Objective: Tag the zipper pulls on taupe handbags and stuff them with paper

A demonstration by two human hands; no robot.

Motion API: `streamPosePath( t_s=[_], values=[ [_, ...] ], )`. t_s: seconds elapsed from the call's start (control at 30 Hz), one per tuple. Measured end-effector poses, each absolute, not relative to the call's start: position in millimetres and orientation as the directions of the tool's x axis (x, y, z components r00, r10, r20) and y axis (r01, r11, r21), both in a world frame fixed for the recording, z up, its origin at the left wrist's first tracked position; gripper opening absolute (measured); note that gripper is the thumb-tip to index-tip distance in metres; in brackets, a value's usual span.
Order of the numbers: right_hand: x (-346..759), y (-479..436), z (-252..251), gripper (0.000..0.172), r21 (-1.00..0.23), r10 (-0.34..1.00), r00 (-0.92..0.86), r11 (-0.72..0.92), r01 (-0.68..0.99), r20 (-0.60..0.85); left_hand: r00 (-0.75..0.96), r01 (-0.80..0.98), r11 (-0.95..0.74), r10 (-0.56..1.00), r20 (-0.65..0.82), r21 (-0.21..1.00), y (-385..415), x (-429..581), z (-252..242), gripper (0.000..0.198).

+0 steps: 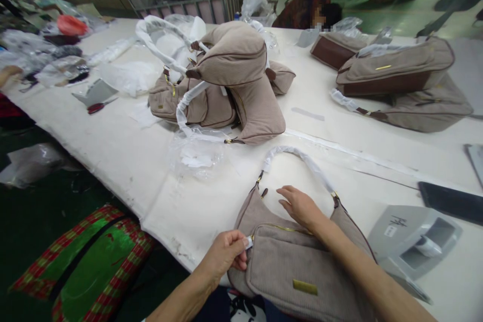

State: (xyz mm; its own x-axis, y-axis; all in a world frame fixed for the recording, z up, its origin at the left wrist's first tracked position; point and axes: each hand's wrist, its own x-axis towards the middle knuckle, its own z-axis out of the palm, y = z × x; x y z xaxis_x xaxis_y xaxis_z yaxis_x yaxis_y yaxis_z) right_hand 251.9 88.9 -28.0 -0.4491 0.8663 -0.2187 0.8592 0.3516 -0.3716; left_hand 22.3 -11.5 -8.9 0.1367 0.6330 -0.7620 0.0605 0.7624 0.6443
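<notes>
A taupe corduroy shoulder bag (pixel 283 264) lies before me at the table's near edge, its handle (pixel 298 153) wrapped in white paper and arched away from me. At the left end of its front pocket zipper, my left hand (pixel 228 251) pinches a small white tab (pixel 249 242). My right hand (pixel 300 206) is over the bag's top opening, fingers apart and holding nothing. A dark zipper pull (pixel 264 193) shows just left of those fingers. On the pocket front is a gold metal plate (pixel 305 287).
Similar bags are piled at mid-table (pixel 241 60) and at the right (pixel 396 68). A grey plastic holder (pixel 415 236) and a black phone-like slab (pixel 451 202) lie right. Left are red-handled scissors (pixel 96 107) and plastic wrap. A plaid bag (pixel 86 266) stands below; another person's hand (pixel 9 73) shows far left.
</notes>
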Motion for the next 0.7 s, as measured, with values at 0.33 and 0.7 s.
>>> streamPosePath(
  t_s=[0.33,0.7],
  values=[
    [226,128,-65,0.016,-0.417,0.681,-0.676,0.548,0.725,-0.281,0.238,-0.001,0.841,0.526,-0.817,0.541,-7,9,-3,0.048],
    [243,116,-68,0.026,-0.532,0.779,-0.546,0.335,0.778,-0.308,0.252,-0.087,0.839,0.540,-0.803,0.537,-21,-6,-16,0.042]
  ],
)
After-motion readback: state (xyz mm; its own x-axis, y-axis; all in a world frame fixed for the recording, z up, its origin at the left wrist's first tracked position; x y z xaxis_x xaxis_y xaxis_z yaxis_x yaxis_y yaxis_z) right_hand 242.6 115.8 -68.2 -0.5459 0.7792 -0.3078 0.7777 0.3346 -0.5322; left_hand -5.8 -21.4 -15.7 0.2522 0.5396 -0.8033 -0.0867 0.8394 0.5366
